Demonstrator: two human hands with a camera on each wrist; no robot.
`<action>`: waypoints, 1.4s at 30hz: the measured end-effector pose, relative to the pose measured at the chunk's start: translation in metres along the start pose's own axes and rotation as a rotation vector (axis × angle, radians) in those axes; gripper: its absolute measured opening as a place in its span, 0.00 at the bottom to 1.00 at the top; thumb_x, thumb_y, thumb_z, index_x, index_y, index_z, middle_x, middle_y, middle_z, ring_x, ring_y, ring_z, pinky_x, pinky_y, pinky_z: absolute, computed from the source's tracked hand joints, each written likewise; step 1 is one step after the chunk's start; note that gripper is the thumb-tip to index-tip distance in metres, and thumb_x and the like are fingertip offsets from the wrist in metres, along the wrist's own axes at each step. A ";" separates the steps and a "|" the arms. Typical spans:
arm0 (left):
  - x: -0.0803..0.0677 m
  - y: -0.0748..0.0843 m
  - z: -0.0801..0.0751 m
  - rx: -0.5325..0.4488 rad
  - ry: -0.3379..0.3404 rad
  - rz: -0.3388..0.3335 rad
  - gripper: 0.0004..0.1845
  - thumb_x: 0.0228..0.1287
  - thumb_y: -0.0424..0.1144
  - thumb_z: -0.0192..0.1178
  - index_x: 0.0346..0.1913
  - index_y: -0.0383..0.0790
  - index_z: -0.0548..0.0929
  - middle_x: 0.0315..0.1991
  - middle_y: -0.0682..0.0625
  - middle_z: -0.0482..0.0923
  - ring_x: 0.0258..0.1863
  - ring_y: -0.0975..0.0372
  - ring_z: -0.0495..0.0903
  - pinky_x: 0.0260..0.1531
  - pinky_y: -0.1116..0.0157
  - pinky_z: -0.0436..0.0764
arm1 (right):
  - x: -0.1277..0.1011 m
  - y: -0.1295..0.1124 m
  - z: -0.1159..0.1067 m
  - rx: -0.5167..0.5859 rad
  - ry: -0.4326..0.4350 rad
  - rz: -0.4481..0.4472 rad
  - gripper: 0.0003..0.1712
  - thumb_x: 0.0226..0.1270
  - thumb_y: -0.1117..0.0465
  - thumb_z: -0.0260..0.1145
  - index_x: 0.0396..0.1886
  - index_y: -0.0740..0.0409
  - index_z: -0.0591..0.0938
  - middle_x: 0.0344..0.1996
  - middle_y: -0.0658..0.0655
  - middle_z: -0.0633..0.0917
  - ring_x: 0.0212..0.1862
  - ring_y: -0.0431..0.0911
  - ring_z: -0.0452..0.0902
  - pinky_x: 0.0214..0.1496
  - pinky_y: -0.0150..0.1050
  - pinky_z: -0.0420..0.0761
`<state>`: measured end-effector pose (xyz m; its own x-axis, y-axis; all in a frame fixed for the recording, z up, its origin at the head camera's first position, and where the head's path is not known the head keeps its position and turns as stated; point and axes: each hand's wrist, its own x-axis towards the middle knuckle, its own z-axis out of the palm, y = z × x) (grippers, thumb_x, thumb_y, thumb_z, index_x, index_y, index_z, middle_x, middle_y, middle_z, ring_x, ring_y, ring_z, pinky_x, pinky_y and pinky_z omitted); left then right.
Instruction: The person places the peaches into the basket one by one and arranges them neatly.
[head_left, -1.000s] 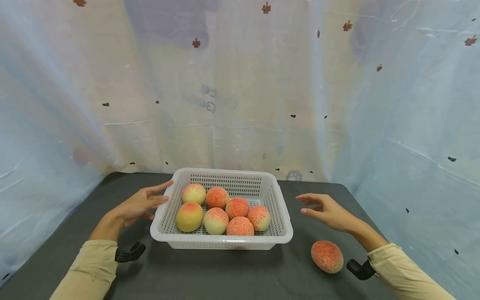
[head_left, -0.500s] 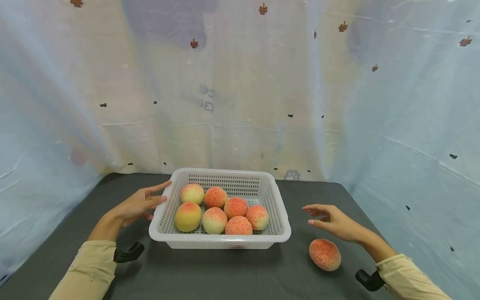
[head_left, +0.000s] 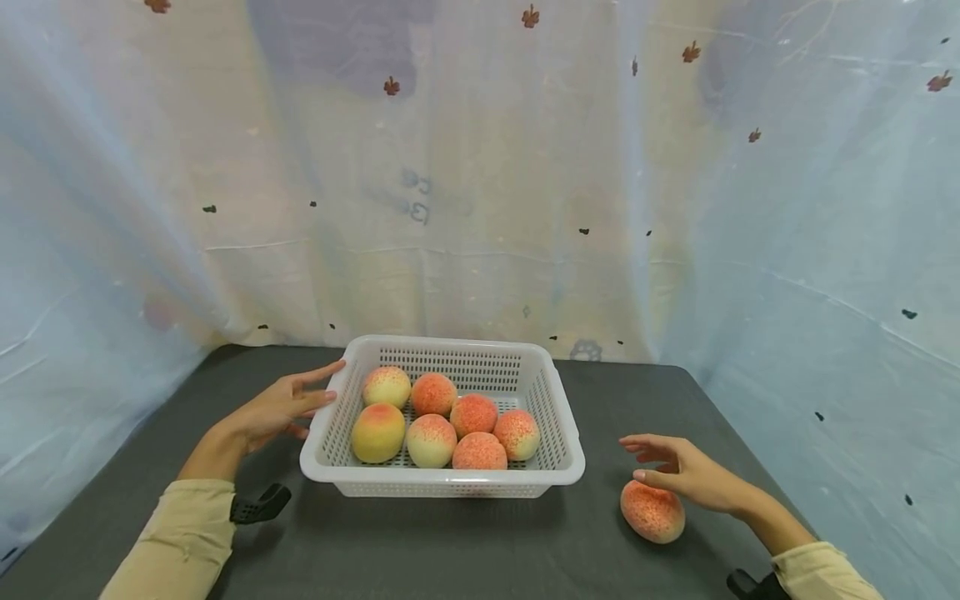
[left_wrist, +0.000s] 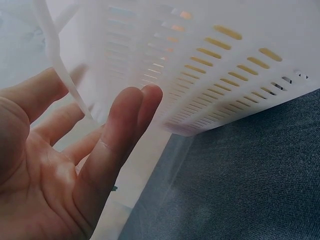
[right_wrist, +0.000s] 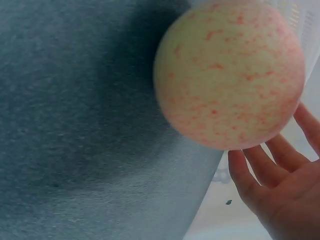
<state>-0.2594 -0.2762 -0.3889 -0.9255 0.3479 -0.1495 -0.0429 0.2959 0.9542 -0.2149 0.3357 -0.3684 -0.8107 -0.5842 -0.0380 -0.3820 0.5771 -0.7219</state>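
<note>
My left hand [head_left: 281, 408] rests against the left rim of a white slotted plastic basket [head_left: 442, 477], its fingers loosely extended. In the left wrist view, fingertips [left_wrist: 125, 107] lie along the basket's outer wall [left_wrist: 240, 55], and other fingers reach the rim. Several peaches [head_left: 431, 441], red-speckled and yellow, lie in the basket. To its right, a single red-speckled peach [head_left: 651, 515] sits on the dark tabletop. My right hand [head_left: 690, 472] hovers over that peach with relaxed, parted fingers. In the right wrist view the peach [right_wrist: 230, 75] covers some fingertips; contact cannot be told.
A dark grey cloth-covered table [head_left: 420, 550] lies under everything. Behind it and along both sides hangs a pale patterned curtain [head_left: 480, 208]. Black wrist cameras are strapped at the left sleeve [head_left: 258, 505] and the right sleeve [head_left: 753, 586].
My right hand has moved down and to the right, from beside the basket to over the lone peach. The left hand, basket and peaches stay where they were.
</note>
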 end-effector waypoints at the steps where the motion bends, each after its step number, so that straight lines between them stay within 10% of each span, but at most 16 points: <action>1: 0.000 0.000 0.000 0.000 0.001 0.001 0.42 0.76 0.48 0.57 0.83 0.55 0.45 0.78 0.32 0.57 0.58 0.52 0.83 0.45 0.48 0.87 | -0.001 0.002 0.001 0.010 -0.004 0.007 0.28 0.78 0.58 0.60 0.73 0.60 0.70 0.67 0.75 0.73 0.64 0.65 0.74 0.55 0.33 0.80; 14: -0.001 -0.003 0.000 -0.017 0.002 0.003 0.42 0.76 0.48 0.57 0.83 0.55 0.45 0.77 0.30 0.58 0.52 0.56 0.85 0.44 0.49 0.87 | -0.015 0.024 0.000 0.278 -0.243 0.012 0.36 0.76 0.66 0.59 0.78 0.72 0.57 0.74 0.83 0.55 0.66 0.20 0.66 0.61 0.27 0.75; 23: -0.001 -0.003 -0.001 -0.026 -0.008 0.009 0.41 0.77 0.48 0.56 0.83 0.55 0.45 0.77 0.30 0.58 0.52 0.56 0.86 0.45 0.48 0.87 | -0.017 0.029 -0.001 0.365 -0.295 0.024 0.34 0.76 0.69 0.57 0.77 0.74 0.58 0.73 0.56 0.72 0.64 0.33 0.75 0.60 0.31 0.79; 42: 0.001 -0.002 -0.001 -0.018 -0.005 0.023 0.41 0.77 0.47 0.56 0.83 0.54 0.45 0.74 0.30 0.63 0.49 0.57 0.86 0.42 0.51 0.88 | -0.005 0.014 -0.008 0.330 -0.267 -0.036 0.31 0.76 0.70 0.57 0.74 0.73 0.64 0.65 0.70 0.76 0.55 0.40 0.82 0.53 0.37 0.84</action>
<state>-0.2603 -0.2773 -0.3907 -0.9243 0.3593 -0.1290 -0.0285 0.2721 0.9618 -0.2193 0.3510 -0.3727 -0.6392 -0.7532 -0.1550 -0.2101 0.3650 -0.9070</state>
